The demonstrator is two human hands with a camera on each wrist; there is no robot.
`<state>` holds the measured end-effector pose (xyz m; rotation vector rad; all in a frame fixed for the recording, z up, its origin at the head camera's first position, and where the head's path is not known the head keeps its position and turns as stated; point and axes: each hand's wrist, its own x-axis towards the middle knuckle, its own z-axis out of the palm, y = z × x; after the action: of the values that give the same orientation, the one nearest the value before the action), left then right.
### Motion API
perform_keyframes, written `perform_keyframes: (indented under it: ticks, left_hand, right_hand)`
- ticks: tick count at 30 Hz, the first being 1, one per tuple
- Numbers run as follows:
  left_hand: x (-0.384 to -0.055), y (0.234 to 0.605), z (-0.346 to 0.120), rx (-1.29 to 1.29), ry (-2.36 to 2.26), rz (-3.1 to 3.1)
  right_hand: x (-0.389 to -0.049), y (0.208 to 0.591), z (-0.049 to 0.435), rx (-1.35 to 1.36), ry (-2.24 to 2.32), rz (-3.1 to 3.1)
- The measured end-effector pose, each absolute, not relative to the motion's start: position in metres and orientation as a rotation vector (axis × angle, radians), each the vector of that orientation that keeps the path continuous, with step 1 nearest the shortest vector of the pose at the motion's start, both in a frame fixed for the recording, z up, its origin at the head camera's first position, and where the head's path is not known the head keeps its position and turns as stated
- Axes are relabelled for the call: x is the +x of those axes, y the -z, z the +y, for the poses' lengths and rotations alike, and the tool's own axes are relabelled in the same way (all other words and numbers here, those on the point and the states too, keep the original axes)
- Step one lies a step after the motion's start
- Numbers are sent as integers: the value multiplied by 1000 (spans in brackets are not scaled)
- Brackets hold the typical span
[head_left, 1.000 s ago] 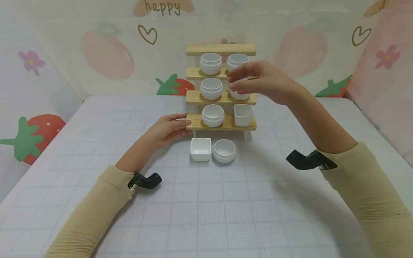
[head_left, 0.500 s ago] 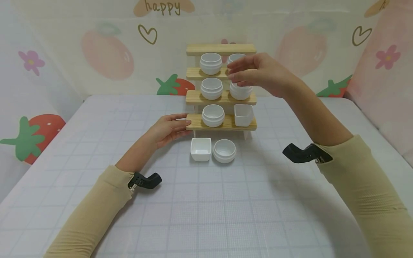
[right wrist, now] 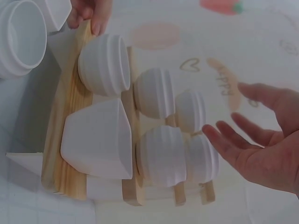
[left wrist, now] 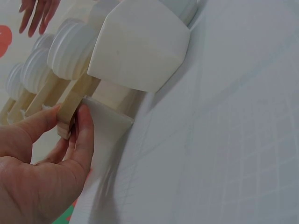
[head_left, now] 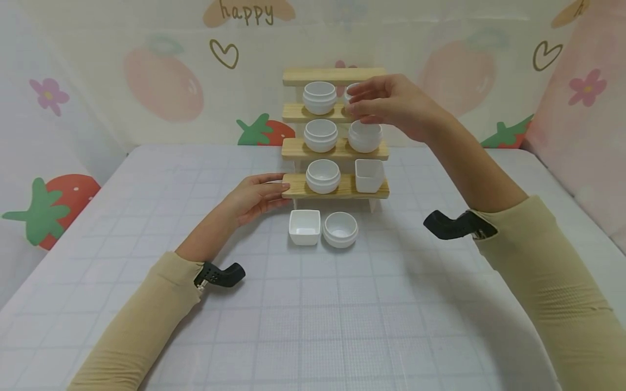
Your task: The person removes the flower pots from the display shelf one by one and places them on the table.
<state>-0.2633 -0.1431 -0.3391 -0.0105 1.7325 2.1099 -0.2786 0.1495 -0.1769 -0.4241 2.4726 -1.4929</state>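
Observation:
A four-step wooden stand (head_left: 303, 147) holds white round bowls on its lower three steps, with a white square bowl (head_left: 369, 176) at the right of the lowest step. My left hand (head_left: 256, 200) pinches the left end of that lowest step; in the left wrist view, the thumb and fingers (left wrist: 85, 135) close on the plank's end. My right hand (head_left: 398, 106) hovers at the stand's upper right with fingers apart, holding nothing. It partly hides the top right round bowl (right wrist: 203, 158). Below it sits another round bowl (head_left: 365, 137) on the second step up.
On the table in front of the stand, a square bowl (head_left: 305, 228) and a round bowl (head_left: 340, 230) stand side by side. A patterned cloth backdrop (head_left: 166, 81) rises behind the stand. The table (head_left: 313, 326) has a pale checked cover.
My right hand has risen slightly, uncovering the right round bowl on the second step and hiding more of the top right one. The left hand keeps its grip in place.

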Motion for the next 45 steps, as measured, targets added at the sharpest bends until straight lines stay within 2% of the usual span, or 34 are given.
perform_keyframes:
  ticks: [45]
  left_hand:
    - [-262, 338, -145, -20, -2112, 1724]
  right_hand:
    - [-304, 160, 107, -219, 1521, 2544]
